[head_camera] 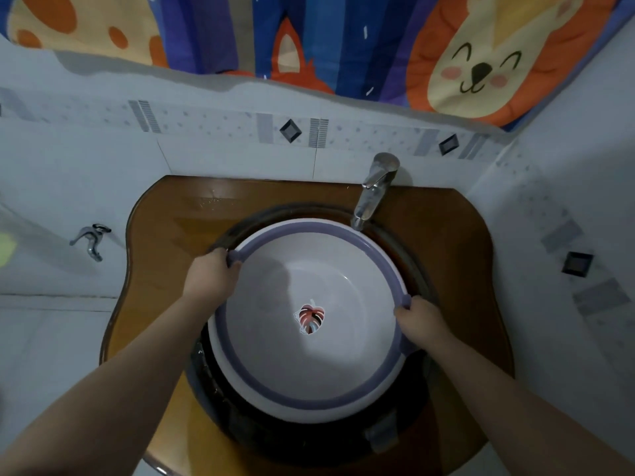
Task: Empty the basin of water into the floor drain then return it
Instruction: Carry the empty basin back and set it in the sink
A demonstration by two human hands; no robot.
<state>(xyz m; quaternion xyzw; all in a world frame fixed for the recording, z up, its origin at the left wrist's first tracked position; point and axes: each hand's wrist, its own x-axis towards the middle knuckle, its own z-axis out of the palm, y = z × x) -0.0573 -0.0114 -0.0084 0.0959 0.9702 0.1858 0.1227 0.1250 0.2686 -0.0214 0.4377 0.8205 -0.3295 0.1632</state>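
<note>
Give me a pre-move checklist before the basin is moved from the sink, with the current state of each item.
1. Left hand on the basin rim: ok, fingers curl over the purple edge.
2. Right hand on the opposite rim: ok, gripping the far side.
3. Faucet clearance: not ok, its spout overhangs the basin's back edge, so lifting straight up risks a knock.
4. Faucet off: ok, no stream visible.
5. Water level in basin: cannot tell; the leaf sticker shows clearly at the bottom.
6. Path to the floor drain: cannot tell, the drain is out of view.
</note>
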